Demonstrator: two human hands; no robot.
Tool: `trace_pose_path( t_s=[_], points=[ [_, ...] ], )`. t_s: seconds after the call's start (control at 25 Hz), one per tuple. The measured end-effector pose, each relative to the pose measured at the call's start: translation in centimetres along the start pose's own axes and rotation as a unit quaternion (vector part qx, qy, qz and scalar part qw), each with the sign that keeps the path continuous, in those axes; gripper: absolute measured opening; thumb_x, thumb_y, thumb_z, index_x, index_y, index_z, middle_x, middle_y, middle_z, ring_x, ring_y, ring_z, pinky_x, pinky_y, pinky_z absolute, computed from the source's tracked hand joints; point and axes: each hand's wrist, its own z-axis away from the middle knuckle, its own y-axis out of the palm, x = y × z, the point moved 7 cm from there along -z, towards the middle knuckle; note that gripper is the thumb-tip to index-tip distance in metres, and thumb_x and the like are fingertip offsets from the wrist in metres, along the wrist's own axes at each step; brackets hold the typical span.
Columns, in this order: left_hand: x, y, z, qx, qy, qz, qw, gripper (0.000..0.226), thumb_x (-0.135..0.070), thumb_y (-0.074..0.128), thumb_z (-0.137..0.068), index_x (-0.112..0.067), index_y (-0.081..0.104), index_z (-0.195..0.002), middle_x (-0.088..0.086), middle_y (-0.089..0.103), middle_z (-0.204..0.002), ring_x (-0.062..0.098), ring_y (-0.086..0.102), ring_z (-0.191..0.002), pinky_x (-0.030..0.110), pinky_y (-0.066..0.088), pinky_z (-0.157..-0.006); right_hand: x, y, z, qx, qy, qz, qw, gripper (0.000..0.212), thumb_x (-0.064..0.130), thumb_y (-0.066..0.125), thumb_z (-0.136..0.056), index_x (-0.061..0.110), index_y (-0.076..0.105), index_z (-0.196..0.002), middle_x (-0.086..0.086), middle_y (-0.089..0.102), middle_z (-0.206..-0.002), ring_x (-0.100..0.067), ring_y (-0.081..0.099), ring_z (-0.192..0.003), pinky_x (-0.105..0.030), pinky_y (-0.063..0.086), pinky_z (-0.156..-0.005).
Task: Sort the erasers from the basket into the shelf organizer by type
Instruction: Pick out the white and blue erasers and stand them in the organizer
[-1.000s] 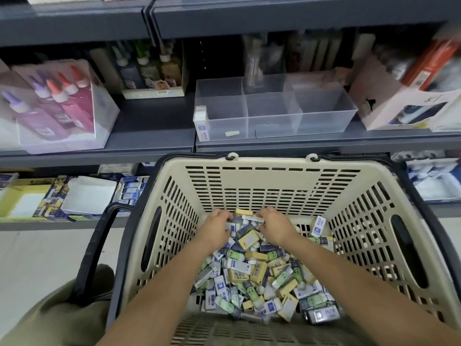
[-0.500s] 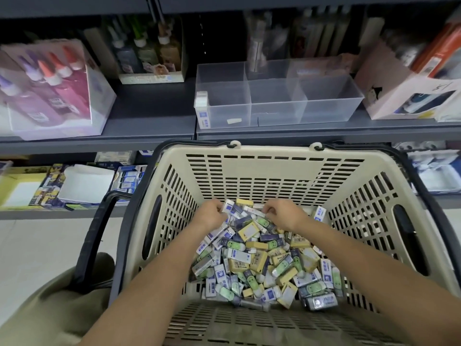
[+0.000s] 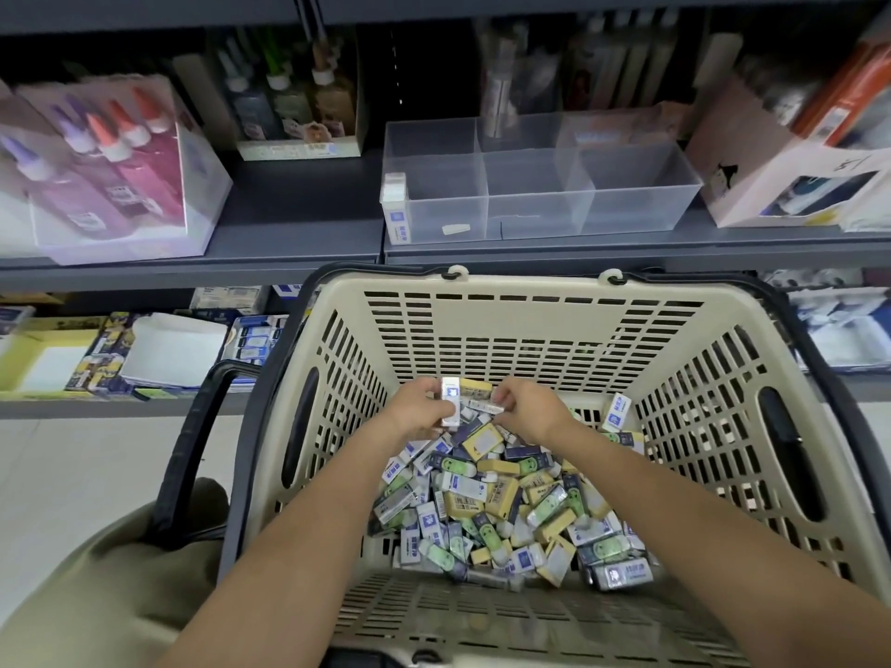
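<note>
A beige slotted basket (image 3: 530, 325) holds a heap of several erasers (image 3: 501, 508) in white-blue, yellow and green sleeves. Both hands are down in the far part of the heap. My left hand (image 3: 417, 409) grips a white-and-blue eraser (image 3: 451, 400), held upright. My right hand (image 3: 528, 409) has its fingers closed on another white eraser (image 3: 484, 405) just beside it. On the shelf above stands the clear shelf organizer (image 3: 540, 185) with three compartments; one white-blue eraser (image 3: 395, 209) stands in its left front corner.
A clear box of glue bottles (image 3: 111, 171) sits left on the same shelf, and a pink carton (image 3: 790, 176) sits right of the organizer. The basket's black handle (image 3: 193, 455) hangs to the left. A lower shelf holds stationery packs (image 3: 144, 349).
The view has tilted down slightly. Both hands lifted a little from the heap, and the left hand now holds a white-blue eraser upright.
</note>
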Motion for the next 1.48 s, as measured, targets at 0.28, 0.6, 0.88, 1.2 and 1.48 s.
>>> trace_pose_path(
  t_s=[0.28, 0.6, 0.88, 1.2, 1.48],
  points=[
    [-0.3, 1.6, 0.6, 0.023, -0.084, 0.234, 0.968, 0.014, -0.002, 0.04, -0.09, -0.007, 0.05, -0.081, 0.006, 0.048, -0.068, 0.014, 0.043, -0.055, 0.022, 0.034, -0.045, -0.6, -1.5, 2.7, -0.055, 0.071, -0.281, 0.956, 0.032, 0.006, 0.07, -0.08, 0.007, 0.063, -0.111, 0.006, 0.057, -0.079, -0.011, 0.057, -0.074, -0.032, 0.055, -0.074],
    [-0.7, 1.9, 0.7, 0.012, -0.033, 0.337, 0.941, 0.016, -0.018, 0.06, -0.091, -0.007, 0.058, -0.102, 0.008, 0.062, -0.077, 0.015, 0.059, -0.067, 0.029, 0.052, -0.059, 0.9, -2.3, 2.5, -0.018, -0.021, -0.257, 0.966, 0.026, 0.005, 0.066, -0.083, 0.011, 0.062, -0.108, -0.007, 0.063, -0.101, -0.022, 0.062, -0.096, -0.023, 0.051, -0.081],
    [-0.5, 1.7, 1.0, 0.027, -0.057, 0.334, 0.941, 0.03, -0.011, 0.05, -0.096, -0.004, 0.054, -0.124, 0.013, 0.066, -0.09, 0.021, 0.064, -0.08, 0.035, 0.053, -0.064, -1.7, -1.1, -0.4, -0.06, -0.014, 0.071, 0.996, 0.037, 0.001, 0.041, -0.092, 0.013, 0.055, -0.125, -0.011, 0.057, -0.126, -0.028, 0.055, -0.111, -0.035, 0.047, -0.091],
    [0.7, 0.7, 0.0, 0.012, -0.056, 0.298, 0.953, 0.008, -0.007, 0.062, -0.088, -0.008, 0.06, -0.095, 0.01, 0.064, -0.084, 0.018, 0.063, -0.073, 0.034, 0.053, -0.075, -1.5, 0.4, -0.3, -0.086, 0.001, 0.19, 0.978, 0.042, 0.003, 0.046, -0.087, 0.015, 0.045, -0.127, -0.012, 0.047, -0.122, -0.03, 0.046, -0.11, -0.037, 0.041, -0.09],
    [0.9, 1.1, 0.0, 0.029, -0.047, 0.259, 0.964, 0.016, -0.007, 0.064, -0.087, -0.008, 0.059, -0.103, 0.008, 0.07, -0.086, 0.018, 0.067, -0.078, 0.031, 0.055, -0.072, -3.5, -0.4, -0.6, -0.016, 0.049, 0.079, 0.996, 0.029, 0.022, 0.058, -0.089, 0.012, 0.056, -0.116, -0.01, 0.058, -0.115, -0.024, 0.056, -0.097, -0.03, 0.044, -0.078]
  ],
)
